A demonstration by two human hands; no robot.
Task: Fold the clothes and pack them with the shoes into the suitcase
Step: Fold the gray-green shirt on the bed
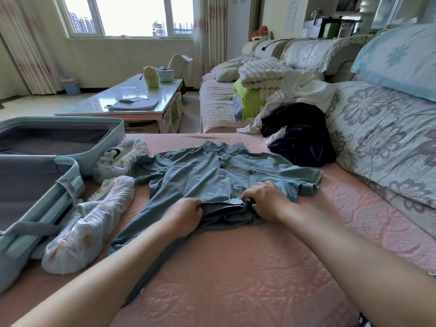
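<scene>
A grey-blue polo shirt (200, 171) lies front-up on the pink sofa cover, collar away from me. My left hand (185, 214) and my right hand (264, 200) both grip its bunched lower hem, which is folded up over the body. An open pale-blue suitcase (77, 149) sits at the left with its grey lining showing. Two shoes in white plastic bags lie between suitcase and shirt, one far (115, 161) and one near (94, 223). A pile of dark navy (299, 135) and white clothes (304, 88) lies beyond the shirt on the right.
Floral back cushions (382, 140) run along the right side. Folded blankets and a lime-green item (250, 95) sit further along the sofa. A glass coffee table (132, 100) stands behind the suitcase, with a window beyond it.
</scene>
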